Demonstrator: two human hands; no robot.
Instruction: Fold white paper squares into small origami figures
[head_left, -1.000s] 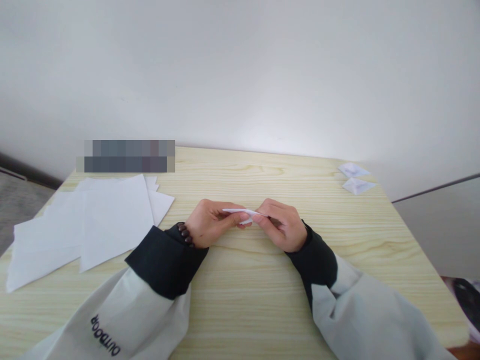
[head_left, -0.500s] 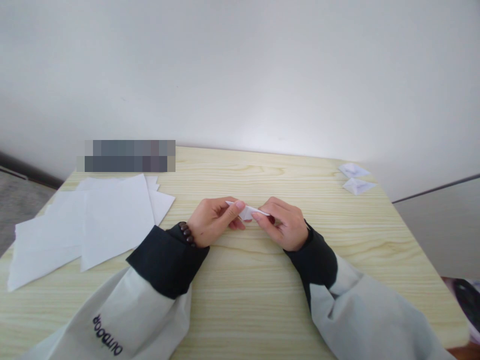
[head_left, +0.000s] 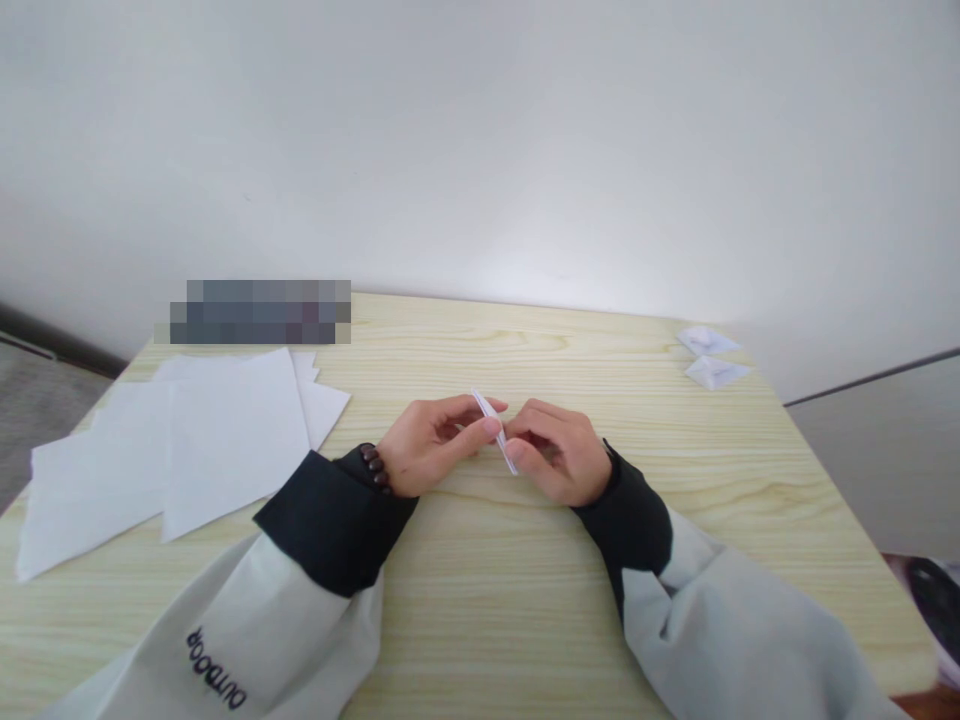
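Both my hands meet at the middle of a light wooden table [head_left: 480,610] and pinch one small folded piece of white paper [head_left: 496,436]. My left hand [head_left: 431,446], with a dark bead bracelet at the wrist, grips it between thumb and fingers from the left. From the right, my right hand [head_left: 556,451] pinches the same piece with curled fingers. The paper stands on edge, a thin strip slanting from upper left to lower right, just above the tabletop.
A spread of loose white sheets [head_left: 172,450] lies on the left part of the table. Two small folded white paper pieces [head_left: 711,356] sit at the far right corner. A white wall rises behind the table. A dark object shows past the right edge.
The folded paper has turned from lying nearly flat between my hands to standing on edge. Both hands have drawn closer together around it.
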